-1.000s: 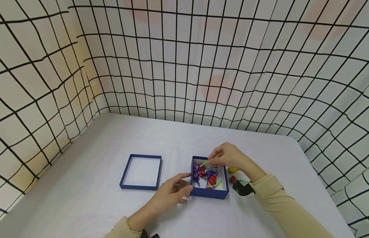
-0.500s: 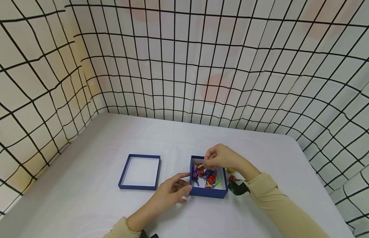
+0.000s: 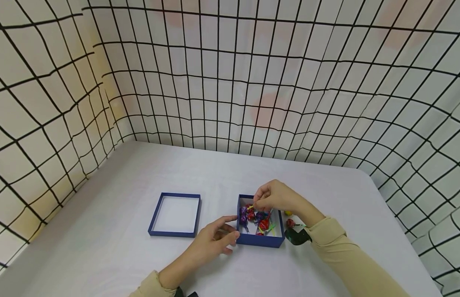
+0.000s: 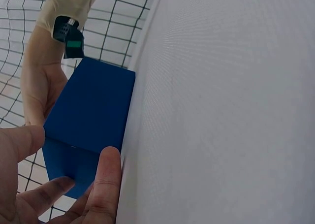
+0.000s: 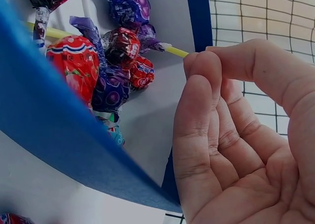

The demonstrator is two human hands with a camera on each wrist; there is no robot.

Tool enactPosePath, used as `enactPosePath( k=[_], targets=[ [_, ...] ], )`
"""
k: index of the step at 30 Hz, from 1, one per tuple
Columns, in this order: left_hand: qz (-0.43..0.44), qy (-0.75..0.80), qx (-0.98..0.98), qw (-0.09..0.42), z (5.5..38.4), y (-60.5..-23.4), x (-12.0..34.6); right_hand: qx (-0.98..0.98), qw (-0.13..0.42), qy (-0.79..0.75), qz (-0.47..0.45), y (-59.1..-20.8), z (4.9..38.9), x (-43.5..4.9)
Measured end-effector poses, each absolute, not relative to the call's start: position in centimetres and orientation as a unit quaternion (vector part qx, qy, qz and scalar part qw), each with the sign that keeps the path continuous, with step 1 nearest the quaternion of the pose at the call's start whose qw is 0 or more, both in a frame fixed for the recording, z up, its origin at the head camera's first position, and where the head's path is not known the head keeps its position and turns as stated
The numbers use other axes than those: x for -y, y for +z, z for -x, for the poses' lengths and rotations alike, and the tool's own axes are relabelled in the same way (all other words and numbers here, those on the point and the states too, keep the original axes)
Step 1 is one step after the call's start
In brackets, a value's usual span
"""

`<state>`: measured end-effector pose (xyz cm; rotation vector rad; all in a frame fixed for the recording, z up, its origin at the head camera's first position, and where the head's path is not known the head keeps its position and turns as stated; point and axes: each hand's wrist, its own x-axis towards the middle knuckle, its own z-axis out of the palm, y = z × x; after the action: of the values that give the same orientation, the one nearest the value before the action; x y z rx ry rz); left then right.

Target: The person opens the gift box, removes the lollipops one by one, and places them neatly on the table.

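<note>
My right hand (image 3: 279, 198) is over the far right part of a blue box (image 3: 260, 240) and pinches the yellow stick (image 5: 176, 51) of a lollipop between thumb and fingertips. That lollipop seems to be the purple-wrapped lollipop (image 5: 129, 8), lying among several red and purple ones inside the box. In the right wrist view the near blue wall hides part of the pile. My left hand (image 3: 211, 243) rests beside the box's left side. Its fingers are spread, and the fingertips (image 4: 109, 157) touch the blue outer wall.
A blue-rimmed lid (image 3: 174, 235) lies with its white inside up, left of the box. Right of the box, a red lollipop (image 3: 290, 223) and a yellow one (image 3: 288, 213) lie on the white table (image 3: 103, 247), partly behind the right arm. Black wire mesh (image 3: 222, 82) surrounds the table.
My right hand has moved a little left and lower over the box, bringing the lollipop with the yellow stick down among the others. The left hand stays in place at the box's side.
</note>
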<state>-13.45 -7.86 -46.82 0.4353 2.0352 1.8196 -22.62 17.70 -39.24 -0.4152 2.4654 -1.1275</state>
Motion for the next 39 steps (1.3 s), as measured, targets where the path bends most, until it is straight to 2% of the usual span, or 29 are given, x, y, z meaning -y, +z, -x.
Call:
enactPosePath(
  k=[39],
  targets=[
    [-0.148, 0.646, -0.725, 0.186, 13.48, -46.79, 7.54, -0.867, 0.179, -0.446, 0.134, -40.20, 22.22, -18.20]
  ],
)
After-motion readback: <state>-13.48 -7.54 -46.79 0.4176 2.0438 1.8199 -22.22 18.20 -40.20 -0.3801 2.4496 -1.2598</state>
